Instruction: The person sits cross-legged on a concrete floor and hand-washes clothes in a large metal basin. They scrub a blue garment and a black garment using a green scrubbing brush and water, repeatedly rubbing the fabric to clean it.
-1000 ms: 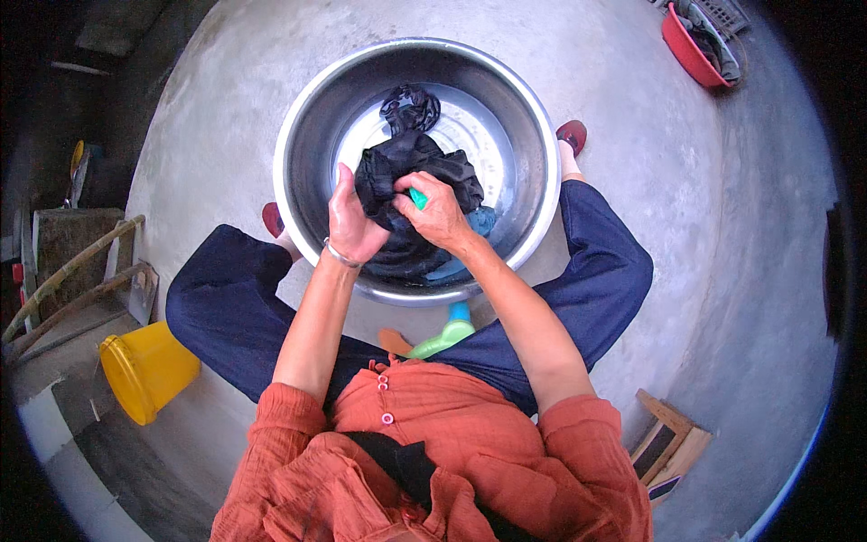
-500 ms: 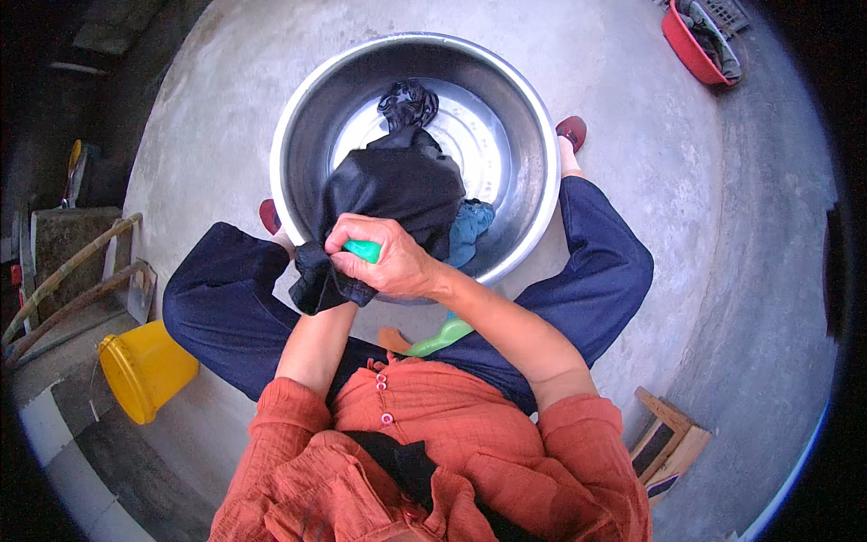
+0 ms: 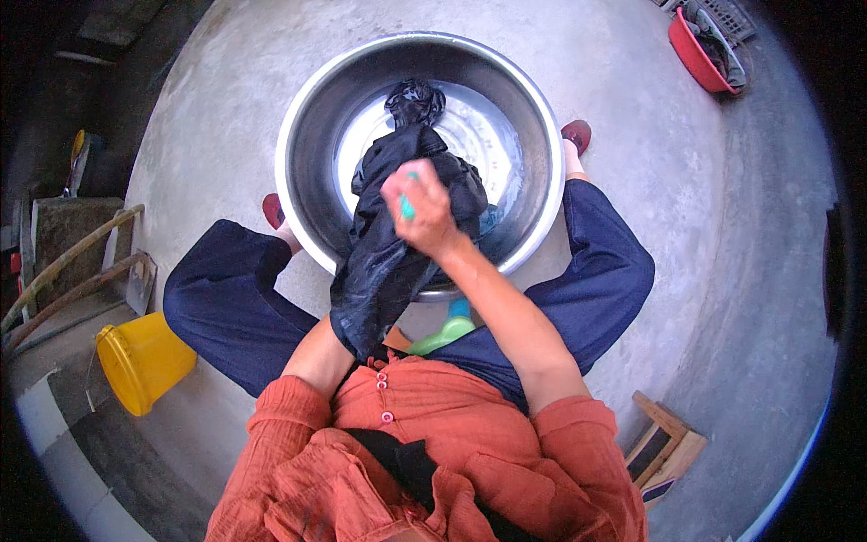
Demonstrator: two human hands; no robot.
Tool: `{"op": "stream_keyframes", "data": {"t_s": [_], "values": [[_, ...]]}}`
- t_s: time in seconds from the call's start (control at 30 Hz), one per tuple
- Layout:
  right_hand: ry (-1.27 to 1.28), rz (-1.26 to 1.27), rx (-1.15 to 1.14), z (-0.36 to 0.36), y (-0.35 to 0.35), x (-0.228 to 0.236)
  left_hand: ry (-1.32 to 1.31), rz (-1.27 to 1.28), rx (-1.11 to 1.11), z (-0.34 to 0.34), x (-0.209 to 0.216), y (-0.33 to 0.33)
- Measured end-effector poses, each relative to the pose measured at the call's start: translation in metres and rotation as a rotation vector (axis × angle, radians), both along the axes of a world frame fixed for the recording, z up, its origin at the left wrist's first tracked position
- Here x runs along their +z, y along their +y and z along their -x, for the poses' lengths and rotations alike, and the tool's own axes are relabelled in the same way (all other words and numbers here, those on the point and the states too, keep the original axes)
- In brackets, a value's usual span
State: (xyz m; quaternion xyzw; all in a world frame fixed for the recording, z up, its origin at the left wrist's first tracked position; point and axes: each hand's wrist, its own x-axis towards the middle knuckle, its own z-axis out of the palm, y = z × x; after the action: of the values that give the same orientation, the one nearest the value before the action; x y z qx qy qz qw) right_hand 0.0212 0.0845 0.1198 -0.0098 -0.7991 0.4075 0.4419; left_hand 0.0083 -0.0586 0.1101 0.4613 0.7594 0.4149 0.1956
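A long black wet garment stretches from the large steel basin over its near rim toward my lap. White streaks mark its near part. My left forearm runs in under the cloth, which hides my left hand. My right hand, blurred by motion, is closed round a smooth green block and lies over the garment inside the basin. The block's kind is hard to make out between the fingers. Blue cloth shows beside the garment, and a bunched dark piece lies farther back.
The basin stands on a concrete floor between my feet. A light green object rests by my lap. To the left are a yellow bucket and bent wooden poles. A wooden stool stands right, a red tub far right.
My right hand has moved forward and right with the green block, into the basin area. The black garment now covers my left forearm, spread nearer to my lap.
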Motion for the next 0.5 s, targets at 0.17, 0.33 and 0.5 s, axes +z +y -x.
{"op": "stream_keyframes", "data": {"t_s": [0.17,0.33,0.5], "values": [[-0.141,0.002,-0.141,-0.003,0.028,-0.020,0.105,0.019,-0.056,-0.007,0.004,0.006],[-0.015,0.101,0.250,-0.020,-0.035,0.004,-0.271,0.056,0.077,-0.007,-0.003,-0.002],[-0.154,-0.002,-0.083,-0.002,0.040,-0.033,-0.185,0.004,0.071,0.000,-0.014,0.013]]}}
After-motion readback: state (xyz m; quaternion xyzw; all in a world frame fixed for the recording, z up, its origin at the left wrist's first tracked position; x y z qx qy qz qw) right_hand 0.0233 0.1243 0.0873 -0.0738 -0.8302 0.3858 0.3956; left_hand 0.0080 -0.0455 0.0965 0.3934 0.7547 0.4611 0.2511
